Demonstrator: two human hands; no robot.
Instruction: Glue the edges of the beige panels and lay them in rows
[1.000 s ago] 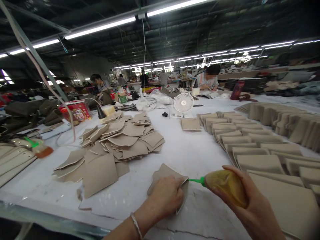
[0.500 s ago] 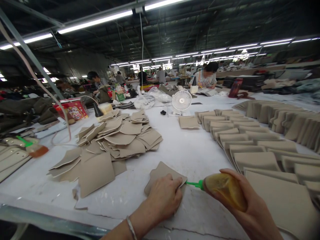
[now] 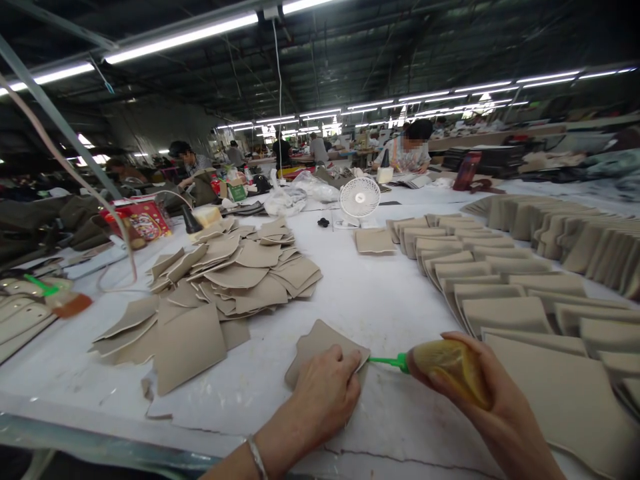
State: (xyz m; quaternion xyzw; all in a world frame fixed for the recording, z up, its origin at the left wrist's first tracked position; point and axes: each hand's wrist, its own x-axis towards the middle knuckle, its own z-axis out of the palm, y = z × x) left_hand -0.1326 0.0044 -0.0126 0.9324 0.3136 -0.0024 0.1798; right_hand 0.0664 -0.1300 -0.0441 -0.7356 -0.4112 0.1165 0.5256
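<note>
My left hand (image 3: 327, 387) is closed on a beige leather-like piece (image 3: 316, 340) at the near middle of the table, its fingers pressed at the piece's right side. In my right hand (image 3: 493, 400) is a squeeze bottle (image 3: 447, 370) of amber liquid, probably glue, lying on its side. The bottle's thin green nozzle (image 3: 385, 361) points left, and its tip meets the right corner of the piece. A loose heap of similar beige pieces (image 3: 240, 263) lies to the left. Overlapping rows of them (image 3: 505, 313) stretch along the right.
A small white fan (image 3: 360, 198) stands at the back of the white table (image 3: 345, 280), with one beige piece (image 3: 374, 241) before it. Another green-tipped bottle (image 3: 70, 303) lies at far left. Behind, a person (image 3: 407, 150) leans over the work surface.
The whole view has shifted slightly, so things sit a little further left. Both hands keep their holds, and the nozzle tip stays at the piece's right corner.
</note>
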